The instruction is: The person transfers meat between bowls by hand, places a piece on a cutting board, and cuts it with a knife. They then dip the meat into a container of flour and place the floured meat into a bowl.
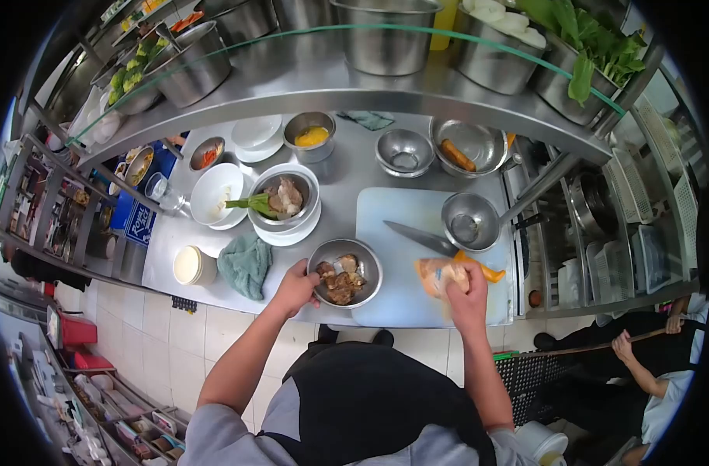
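My left hand (296,287) grips the rim of a steel bowl (371,279) with browned meat pieces (342,284) in it, at the table's front edge. Over the right part of the white cutting board (385,213), my right hand (467,283) is closed on a plastic bag (436,278) with orange and pale contents. A knife (420,236) lies on the board behind the bag. Right beside my right hand is an orange-yellow piece of food (486,270). An empty-looking steel bowl (470,221) stands at the board's back right corner.
Left of the board are a green cloth (246,264), a white tub (193,266), white bowls (217,194) and a steel bowl with meat and a green stalk (284,198). A steel shelf (331,97) with containers spans the back. Another person's hand (625,347) holds a stick at the lower right.
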Motion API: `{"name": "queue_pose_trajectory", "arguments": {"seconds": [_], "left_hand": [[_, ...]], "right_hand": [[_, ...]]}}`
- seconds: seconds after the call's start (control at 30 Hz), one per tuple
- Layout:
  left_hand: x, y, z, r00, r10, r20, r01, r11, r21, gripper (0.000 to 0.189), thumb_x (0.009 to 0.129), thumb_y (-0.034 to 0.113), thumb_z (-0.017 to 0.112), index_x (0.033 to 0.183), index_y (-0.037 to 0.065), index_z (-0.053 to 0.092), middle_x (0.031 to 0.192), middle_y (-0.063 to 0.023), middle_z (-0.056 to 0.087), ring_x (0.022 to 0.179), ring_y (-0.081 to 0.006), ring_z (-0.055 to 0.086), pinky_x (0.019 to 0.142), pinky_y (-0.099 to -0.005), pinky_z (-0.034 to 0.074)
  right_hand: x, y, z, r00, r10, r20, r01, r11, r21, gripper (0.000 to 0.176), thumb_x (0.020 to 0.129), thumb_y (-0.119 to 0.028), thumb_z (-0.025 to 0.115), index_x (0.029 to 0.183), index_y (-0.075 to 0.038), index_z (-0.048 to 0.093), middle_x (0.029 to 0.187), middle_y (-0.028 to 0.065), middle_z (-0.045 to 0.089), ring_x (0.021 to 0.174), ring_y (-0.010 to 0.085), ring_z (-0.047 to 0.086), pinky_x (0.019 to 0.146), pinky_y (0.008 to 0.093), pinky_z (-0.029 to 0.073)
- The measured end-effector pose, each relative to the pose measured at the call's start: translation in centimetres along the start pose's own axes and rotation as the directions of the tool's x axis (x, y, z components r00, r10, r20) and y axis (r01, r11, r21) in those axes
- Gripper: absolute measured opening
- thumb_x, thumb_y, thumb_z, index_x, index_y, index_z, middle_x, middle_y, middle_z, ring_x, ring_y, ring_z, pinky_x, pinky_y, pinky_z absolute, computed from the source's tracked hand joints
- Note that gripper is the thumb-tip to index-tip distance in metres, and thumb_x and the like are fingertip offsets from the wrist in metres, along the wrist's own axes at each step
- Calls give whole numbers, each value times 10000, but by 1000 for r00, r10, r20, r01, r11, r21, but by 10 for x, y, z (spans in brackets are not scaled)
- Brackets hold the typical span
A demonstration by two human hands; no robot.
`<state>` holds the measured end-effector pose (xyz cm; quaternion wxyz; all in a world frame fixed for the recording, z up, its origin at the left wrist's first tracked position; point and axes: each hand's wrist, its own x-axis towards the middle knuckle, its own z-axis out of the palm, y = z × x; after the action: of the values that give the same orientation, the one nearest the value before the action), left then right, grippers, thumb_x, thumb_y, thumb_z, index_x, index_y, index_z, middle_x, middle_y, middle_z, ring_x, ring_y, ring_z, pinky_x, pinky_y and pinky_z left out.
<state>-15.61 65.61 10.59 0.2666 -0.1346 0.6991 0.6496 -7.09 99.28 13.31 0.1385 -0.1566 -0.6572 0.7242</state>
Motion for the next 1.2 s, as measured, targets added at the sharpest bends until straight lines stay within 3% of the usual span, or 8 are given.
{"name": "queue_pose_trajectory", "arguments": {"seconds": [0.2, 0.47, 0.53, 0.7, 0.8, 0.97, 1.03, 1.2], "left_hand": [[-10, 16, 3, 990, 117, 77, -132, 962, 240, 190, 882, 113, 587, 1028, -8, 571, 680, -84, 583, 476, -144, 566, 430, -308, 460], [-19, 26, -42, 874, 449, 186, -485, 791, 373, 239, 888, 104, 564, 1087, -4, 642, 769, -93, 653, 561, -154, 599, 521, -326, 505], [-28, 42, -73, 833, 498, 242, -550, 700, 455, 278, 867, 110, 570, 1109, -4, 645, 846, -128, 677, 597, -159, 609, 526, -336, 513], [-116, 156, -207, 980, 196, 45, -194, 865, 463, 283, 867, 185, 599, 1140, 132, 650, 794, 11, 625, 554, -76, 543, 462, -249, 464], [-167, 234, -280, 909, 398, -127, -289, 819, 496, 266, 800, 157, 600, 1055, 110, 665, 753, -14, 622, 526, -98, 578, 429, -241, 464], [-166, 341, -384, 676, 648, -351, -686, 727, 21, 51, 845, 98, 605, 886, 87, 576, 739, -4, 545, 512, -112, 523, 421, -268, 419], [-163, 376, -403, 596, 651, -471, -688, 716, 120, 98, 871, 110, 617, 928, 31, 604, 801, -72, 561, 557, -165, 545, 469, -284, 460], [-98, 413, -453, 621, 578, -529, -575, 795, 194, 134, 926, 159, 617, 980, 56, 683, 820, -43, 557, 691, -141, 540, 613, -260, 504]], "right_hand": [[-13, -49, 66, 930, -194, 312, 237, 965, -109, 313, 798, 36, 575, 1106, -22, 558, 960, 25, 569, 888, 84, 551, 790, 243, 475], [-37, -51, 137, 805, -175, 567, 421, 841, -339, 283, 811, -18, 641, 1091, -17, 606, 933, 61, 624, 851, 120, 607, 776, 278, 511], [-42, -54, 149, 869, -122, 480, 175, 982, -68, 263, 791, -3, 638, 1052, -8, 600, 933, 41, 615, 830, 110, 595, 754, 267, 505], [-46, -94, 163, 944, -195, 266, 176, 980, 93, 234, 794, 8, 606, 1024, -19, 577, 930, 22, 594, 811, 90, 563, 742, 253, 494], [-41, -90, 169, 964, -202, 173, 171, 969, 177, 236, 810, 8, 593, 1042, -25, 563, 935, 26, 593, 811, 92, 565, 741, 255, 500], [-42, -43, 169, 988, -103, 112, 74, 968, 238, 242, 830, 27, 567, 1066, -24, 552, 970, 48, 618, 853, 110, 598, 763, 268, 518], [-49, -29, 174, 991, -78, 108, 50, 969, 241, 246, 829, 30, 562, 1070, -19, 557, 976, 54, 624, 863, 118, 606, 769, 273, 522], [-64, -2, 179, 997, -32, 70, 28, 998, 63, 253, 819, 11, 559, 1066, 0, 609, 989, 69, 646, 900, 140, 624, 811, 296, 530]]}}
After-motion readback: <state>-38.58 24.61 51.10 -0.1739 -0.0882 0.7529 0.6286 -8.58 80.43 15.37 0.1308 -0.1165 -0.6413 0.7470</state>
